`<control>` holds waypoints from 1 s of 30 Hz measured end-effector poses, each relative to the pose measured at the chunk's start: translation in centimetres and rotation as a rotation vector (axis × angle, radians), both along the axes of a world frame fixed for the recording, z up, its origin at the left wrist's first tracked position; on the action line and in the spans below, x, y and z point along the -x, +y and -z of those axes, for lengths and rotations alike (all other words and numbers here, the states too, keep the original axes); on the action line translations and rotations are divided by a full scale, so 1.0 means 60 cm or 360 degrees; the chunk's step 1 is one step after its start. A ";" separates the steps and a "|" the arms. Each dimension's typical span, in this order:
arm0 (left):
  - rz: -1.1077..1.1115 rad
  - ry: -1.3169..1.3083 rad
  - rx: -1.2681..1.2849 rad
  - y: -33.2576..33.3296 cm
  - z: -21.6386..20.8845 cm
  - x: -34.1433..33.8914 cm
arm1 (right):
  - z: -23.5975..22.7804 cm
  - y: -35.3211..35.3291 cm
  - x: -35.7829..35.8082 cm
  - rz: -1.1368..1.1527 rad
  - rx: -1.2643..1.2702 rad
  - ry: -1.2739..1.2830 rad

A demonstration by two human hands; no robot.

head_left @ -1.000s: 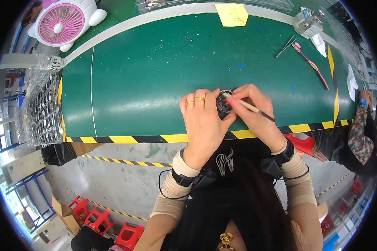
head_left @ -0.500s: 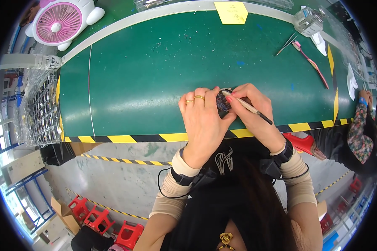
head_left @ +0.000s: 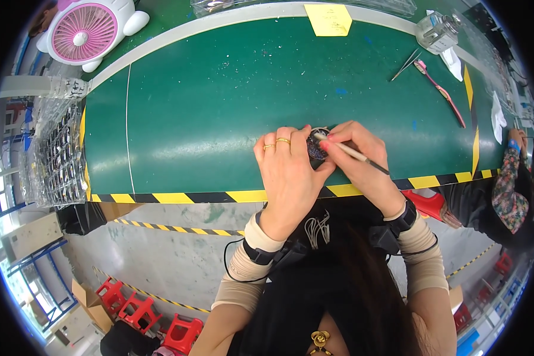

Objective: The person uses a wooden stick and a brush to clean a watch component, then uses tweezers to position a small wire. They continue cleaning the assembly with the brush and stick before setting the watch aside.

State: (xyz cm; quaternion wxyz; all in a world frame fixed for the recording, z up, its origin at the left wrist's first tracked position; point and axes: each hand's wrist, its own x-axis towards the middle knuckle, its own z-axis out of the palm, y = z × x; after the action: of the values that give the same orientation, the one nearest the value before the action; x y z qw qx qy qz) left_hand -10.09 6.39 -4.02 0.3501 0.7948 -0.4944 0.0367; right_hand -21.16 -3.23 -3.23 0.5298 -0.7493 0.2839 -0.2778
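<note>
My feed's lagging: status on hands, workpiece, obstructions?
Left hand holds dark round part. Right hand holds slim stick, tip at part. Tweezers, toothbrush lie apart, upper right.

Green worktop [head_left: 219,101] looks smooth, semi-gloss. Pen-like tool [head_left: 356,153] is pale, matt, wood-look. Round piece [head_left: 315,151]: dark, speckled, material unclear. Tweezers [head_left: 404,66]: shiny metal. Toothbrush [head_left: 444,94]: glossy pink plastic. Bottle [head_left: 436,35]: clear, glass-look. Note [head_left: 328,21]: matt yellow paper. Fan [head_left: 84,34]: glossy plastic. Trays [head_left: 59,154]: clear, shiny plastic. Rings [head_left: 283,140]: polished gold-tone metal.

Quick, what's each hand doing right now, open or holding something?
Left hand: closed around the round piece.
Right hand: closed, holding the stick.
</note>
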 end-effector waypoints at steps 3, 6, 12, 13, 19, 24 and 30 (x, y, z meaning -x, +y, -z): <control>0.0010 0.0008 -0.0020 0.002 -0.004 -0.001 | -0.003 0.000 -0.001 -0.0100 0.0052 -0.0074; -0.0003 -0.0005 -0.0017 0.003 -0.002 0.001 | 0.000 0.008 -0.001 0.0040 -0.0016 -0.0047; 0.0010 -0.0024 -0.0007 0.003 0.000 0.001 | -0.005 0.002 0.002 -0.0163 0.0122 -0.0100; -0.0008 -0.0029 -0.0014 0.002 -0.001 0.003 | -0.005 0.004 0.001 -0.0081 0.0134 -0.0096; -0.0066 -0.0095 -0.0070 0.002 -0.005 0.008 | -0.001 0.005 0.002 0.0050 0.0169 -0.0083; 0.0365 0.0155 -0.0263 0.031 -0.046 -0.025 | -0.009 -0.001 0.023 -0.0043 0.0290 -0.0028; 0.0772 0.0315 -0.0214 0.012 -0.042 -0.057 | -0.019 0.001 0.026 -0.0051 0.0192 0.0032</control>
State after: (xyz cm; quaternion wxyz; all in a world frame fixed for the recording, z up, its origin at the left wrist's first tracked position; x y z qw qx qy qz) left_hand -6.70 7.10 -1.51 0.3416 0.6742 -0.6352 -0.1591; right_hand -22.73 -3.18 -2.07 0.4853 -0.7870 0.2599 -0.2784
